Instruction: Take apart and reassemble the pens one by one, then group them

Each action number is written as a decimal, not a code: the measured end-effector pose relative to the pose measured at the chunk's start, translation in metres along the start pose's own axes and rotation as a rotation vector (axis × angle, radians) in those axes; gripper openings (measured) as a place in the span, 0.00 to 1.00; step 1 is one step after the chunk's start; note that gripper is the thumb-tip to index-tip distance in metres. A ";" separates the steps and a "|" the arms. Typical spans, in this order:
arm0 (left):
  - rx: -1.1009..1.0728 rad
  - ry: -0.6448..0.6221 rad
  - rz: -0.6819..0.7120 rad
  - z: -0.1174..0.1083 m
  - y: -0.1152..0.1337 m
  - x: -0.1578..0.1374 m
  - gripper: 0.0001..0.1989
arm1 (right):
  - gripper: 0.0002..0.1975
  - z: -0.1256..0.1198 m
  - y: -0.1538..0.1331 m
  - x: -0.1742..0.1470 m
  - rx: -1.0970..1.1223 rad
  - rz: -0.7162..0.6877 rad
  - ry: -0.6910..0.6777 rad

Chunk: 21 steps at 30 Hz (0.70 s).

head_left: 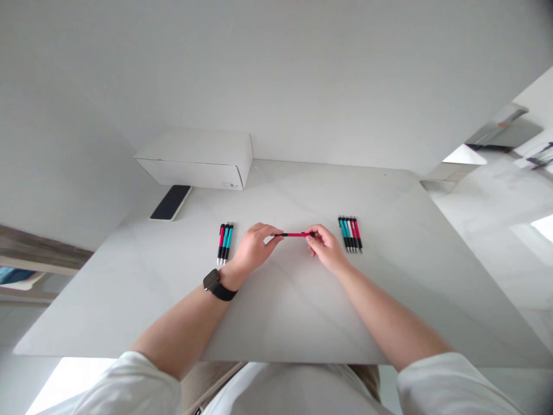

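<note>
A red pen (296, 234) with black ends lies level between my two hands, over the middle of the table. My left hand (254, 245) pinches its left end, and my right hand (325, 246) grips the right end between thumb and fingers. Just left of my left hand is a group of 3 pens (225, 242), one red and two teal, side by side with their silver tips toward me. To the right of my right hand lies a row of several pens (350, 233) in teal, white and red with black grips.
A white box (194, 170) stands at the back left against the wall. In front of it lies a dark-screened phone (171, 202). The pale marbled table (294, 311) has its front edge close to my body.
</note>
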<state>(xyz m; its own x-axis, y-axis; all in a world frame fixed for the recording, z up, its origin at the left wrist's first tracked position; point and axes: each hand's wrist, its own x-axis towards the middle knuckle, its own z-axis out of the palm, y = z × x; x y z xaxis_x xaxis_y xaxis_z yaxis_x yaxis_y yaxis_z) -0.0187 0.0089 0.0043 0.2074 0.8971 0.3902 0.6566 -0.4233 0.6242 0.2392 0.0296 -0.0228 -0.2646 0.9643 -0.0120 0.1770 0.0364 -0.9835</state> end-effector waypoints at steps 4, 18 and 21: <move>-0.004 0.005 -0.002 -0.001 0.001 0.000 0.08 | 0.25 0.001 -0.002 0.000 0.102 0.054 0.035; 0.073 -0.115 0.074 0.002 -0.004 -0.001 0.10 | 0.19 -0.001 0.002 -0.004 -0.002 -0.026 0.002; 0.087 -0.150 0.064 0.002 -0.004 0.000 0.11 | 0.21 0.001 -0.001 -0.006 -0.013 -0.040 0.000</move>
<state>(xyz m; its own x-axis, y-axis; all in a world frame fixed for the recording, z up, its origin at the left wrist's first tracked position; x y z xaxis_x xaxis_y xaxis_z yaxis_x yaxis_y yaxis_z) -0.0199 0.0105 0.0002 0.3528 0.8801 0.3177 0.6973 -0.4737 0.5379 0.2396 0.0238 -0.0218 -0.2720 0.9619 0.0273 0.1781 0.0782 -0.9809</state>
